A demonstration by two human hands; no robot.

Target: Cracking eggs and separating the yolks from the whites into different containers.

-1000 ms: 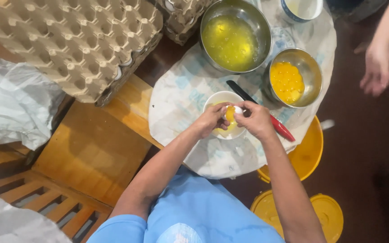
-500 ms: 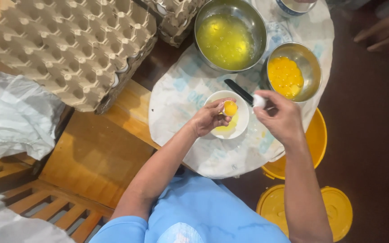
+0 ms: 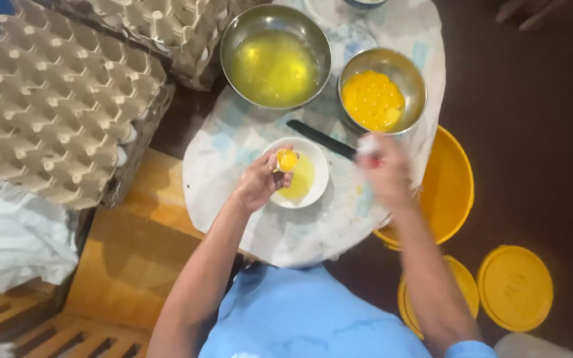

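Left hand (image 3: 258, 185) at frame centre pinching a half eggshell cradling a round yellow yolk (image 3: 287, 160) over a small white bowl (image 3: 316, 174), right hand (image 3: 384, 169) motion-blurred, seeming to grip a pale shell piece (image 3: 368, 144), grip hard to tell

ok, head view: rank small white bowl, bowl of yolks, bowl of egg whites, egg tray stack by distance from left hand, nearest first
From the left hand:
1. small white bowl, right beside it
2. bowl of egg whites, up ahead
3. bowl of yolks, ahead to the right
4. egg tray stack, far left

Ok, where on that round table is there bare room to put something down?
The near edge of the table, below the white dish, is bare. So is the left part, between the dish and the big bowl. It is crowded at the far right: yolk bowl, knife and the blurred right hand sit close together. The left hand holds a yolk over the dish.
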